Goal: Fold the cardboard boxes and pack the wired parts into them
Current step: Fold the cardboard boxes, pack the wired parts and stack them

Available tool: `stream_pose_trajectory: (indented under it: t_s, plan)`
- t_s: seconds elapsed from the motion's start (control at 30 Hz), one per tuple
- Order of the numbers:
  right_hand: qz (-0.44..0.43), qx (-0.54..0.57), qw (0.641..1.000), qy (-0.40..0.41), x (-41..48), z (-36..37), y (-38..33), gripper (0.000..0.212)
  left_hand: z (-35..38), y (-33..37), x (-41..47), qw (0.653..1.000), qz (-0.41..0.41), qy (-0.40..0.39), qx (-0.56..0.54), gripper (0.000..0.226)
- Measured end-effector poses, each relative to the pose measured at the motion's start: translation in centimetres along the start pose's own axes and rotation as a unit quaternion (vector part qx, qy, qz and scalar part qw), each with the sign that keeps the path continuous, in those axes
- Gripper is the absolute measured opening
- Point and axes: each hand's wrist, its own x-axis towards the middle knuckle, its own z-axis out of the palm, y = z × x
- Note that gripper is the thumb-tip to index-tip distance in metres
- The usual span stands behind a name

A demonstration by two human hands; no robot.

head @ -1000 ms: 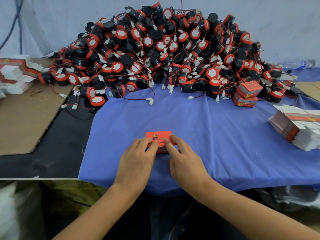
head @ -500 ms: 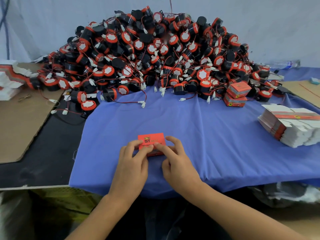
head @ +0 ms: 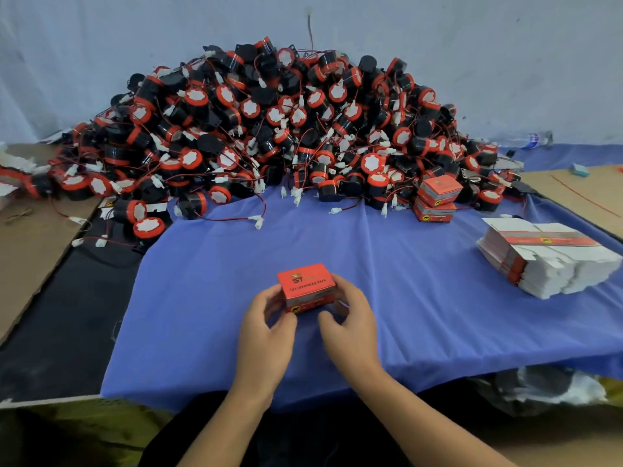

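Note:
A small red cardboard box (head: 306,286) with printed lettering stands closed on the blue cloth (head: 387,264) near the front edge. My left hand (head: 266,326) grips its left side with curled fingers. My right hand (head: 350,318) grips its right side, thumb at the front. Behind it rises a large heap of black and red round wired parts (head: 269,136) with thin red wires and white plugs. Two more closed red boxes (head: 436,197) are stacked at the heap's right foot.
A stack of flat unfolded box blanks (head: 546,261) lies on the cloth at the right. Brown cardboard sheets (head: 30,244) cover the table on the left and far right. A few loose wired parts (head: 141,217) sit at the cloth's left edge.
Both hands pressed on the top of the box before; now they hold its sides and the box stands taller, front face showing. The camera has shifted.

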Motion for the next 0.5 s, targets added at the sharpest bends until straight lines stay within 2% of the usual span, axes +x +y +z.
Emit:
stream_pose_trajectory:
  t_s: [0.07,0.17,0.27,0.37,0.5]
  plan:
    - [0.043,0.067,0.996,0.042,0.5,-0.6,-0.1,0.064,1.7,0.2,0.5,1.0,0.007,-0.027,0.013,0.052]
    - [0.069,0.109,0.988,0.085,2.0,-2.0,-0.3,0.067,5.0,0.8,1.6,0.997,0.018,-0.079,0.013,0.061]
    - [0.061,0.115,0.984,0.122,4.7,-4.1,-0.6,0.063,8.5,1.7,3.3,0.991,0.027,-0.129,0.01,0.068]
    - [0.045,0.114,0.981,0.151,8.3,-6.8,-1.1,0.053,12.6,2.7,5.5,0.989,0.029,-0.146,-0.004,0.064]
    - [0.048,0.123,0.976,0.171,13.7,-10.2,-1.8,0.058,18.1,4.3,9.0,0.984,0.021,-0.171,-0.037,0.058]
